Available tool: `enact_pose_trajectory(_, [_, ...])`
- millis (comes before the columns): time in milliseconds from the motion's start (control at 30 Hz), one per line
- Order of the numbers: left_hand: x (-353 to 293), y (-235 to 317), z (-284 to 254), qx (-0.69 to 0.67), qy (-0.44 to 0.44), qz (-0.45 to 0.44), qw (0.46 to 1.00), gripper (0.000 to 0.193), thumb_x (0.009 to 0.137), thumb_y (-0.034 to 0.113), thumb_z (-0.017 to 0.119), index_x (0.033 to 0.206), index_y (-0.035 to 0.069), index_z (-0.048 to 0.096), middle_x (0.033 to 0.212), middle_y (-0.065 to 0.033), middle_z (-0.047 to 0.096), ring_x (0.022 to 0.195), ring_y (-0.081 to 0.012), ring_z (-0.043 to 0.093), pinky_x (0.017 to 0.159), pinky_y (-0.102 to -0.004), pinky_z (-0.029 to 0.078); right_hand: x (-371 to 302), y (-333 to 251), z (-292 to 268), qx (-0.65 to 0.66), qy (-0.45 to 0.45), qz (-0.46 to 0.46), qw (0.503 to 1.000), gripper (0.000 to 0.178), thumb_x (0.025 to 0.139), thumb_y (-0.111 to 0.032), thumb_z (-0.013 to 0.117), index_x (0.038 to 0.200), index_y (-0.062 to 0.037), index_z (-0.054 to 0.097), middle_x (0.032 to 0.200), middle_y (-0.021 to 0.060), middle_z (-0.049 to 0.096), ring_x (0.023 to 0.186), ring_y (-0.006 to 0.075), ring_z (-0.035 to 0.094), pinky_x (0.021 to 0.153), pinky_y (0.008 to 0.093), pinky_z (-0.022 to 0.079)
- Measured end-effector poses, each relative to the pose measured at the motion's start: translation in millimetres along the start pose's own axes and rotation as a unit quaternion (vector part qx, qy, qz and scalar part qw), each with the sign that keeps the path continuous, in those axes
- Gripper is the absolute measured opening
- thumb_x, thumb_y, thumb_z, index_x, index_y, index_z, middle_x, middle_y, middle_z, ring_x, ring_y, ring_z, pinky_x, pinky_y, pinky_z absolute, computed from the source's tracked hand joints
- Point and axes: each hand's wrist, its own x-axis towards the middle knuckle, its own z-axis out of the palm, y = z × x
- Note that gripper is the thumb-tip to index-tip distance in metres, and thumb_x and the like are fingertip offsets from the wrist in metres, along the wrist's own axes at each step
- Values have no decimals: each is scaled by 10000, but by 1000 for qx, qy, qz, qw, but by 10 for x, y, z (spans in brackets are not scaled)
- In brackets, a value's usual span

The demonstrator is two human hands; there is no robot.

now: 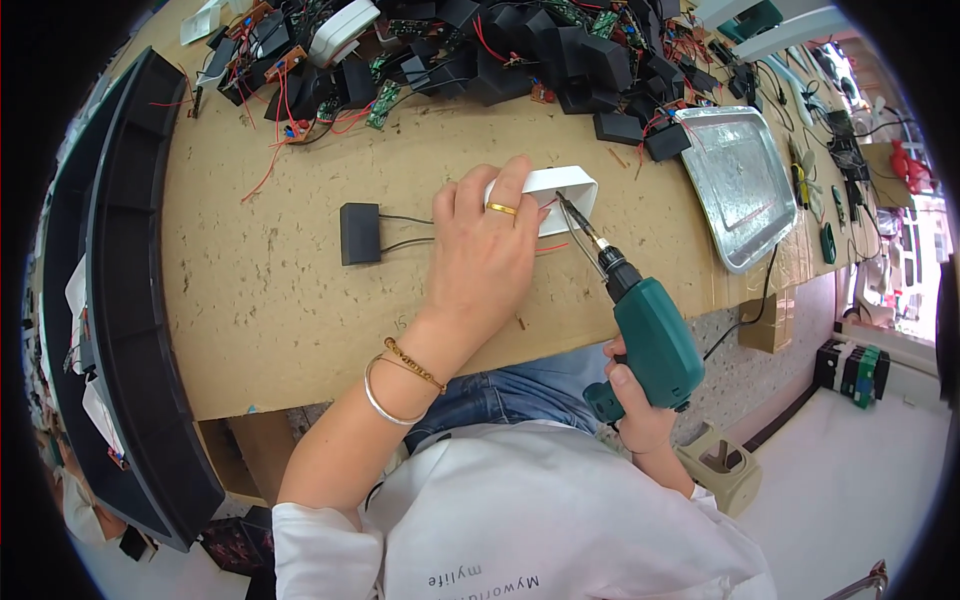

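Observation:
My left hand is closed round a white plastic housing, pressing it to the table with its open side facing right. Two dark wires run left from under this hand to a black rectangular block. A short red wire sticks out below the housing. In my right hand is a green pistol-shaped soldering gun, gripped by its handle. Its thin tip and a curved metal feed tube reach into the housing's opening. Whether the tip touches anything inside is too small to tell.
A heap of black blocks, circuit boards and red wires covers the far edge. The metal tray lies at the right, with pliers beyond it. Along the left stands a long black bin. The gun's cord hangs over the edge.

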Motion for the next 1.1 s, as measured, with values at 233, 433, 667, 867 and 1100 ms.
enact_pose_trajectory(233, [0,0,-3,4,-8,-4,1000,172,869,158,592,901,-7,624,1227,-115,510,1072,-290,477,878,-426,377,-14,48,-9,16,6,5,1000,342,817,-90,678,1131,18,597,980,102,665,852,163,610,759,311,491])
enact_pose_trajectory(433, [-3,-2,11,7,-7,0,1000,179,873,165,588,906,-8,624,1217,-120,518,1074,-290,479,879,-426,377,-10,50,-16,7,2,7,1000,341,819,-83,672,1136,18,594,984,103,662,856,161,608,761,311,490])
enact_pose_trajectory(667, [4,0,6,4,-4,-2,1000,181,872,165,587,910,-7,624,1205,-120,521,1075,-290,477,878,-420,377,-9,34,-12,18,-1,12,1000,348,822,-82,668,1146,15,589,993,101,658,875,162,607,774,313,490])
enact_pose_trajectory(867, [0,-2,11,9,-5,0,1000,174,865,164,590,903,-2,625,1199,-115,511,1074,-283,469,881,-415,374,-20,65,-28,34,-8,10,999,347,831,-86,664,1155,9,586,1012,98,652,894,167,606,783,312,488])
enact_pose_trajectory(1100, [1,3,6,5,-9,-3,1000,176,862,169,595,909,3,623,1202,-114,510,1076,-283,466,887,-419,373,-27,62,-25,34,-6,16,999,340,838,-103,671,1148,10,591,1017,99,649,894,166,603,785,311,486])
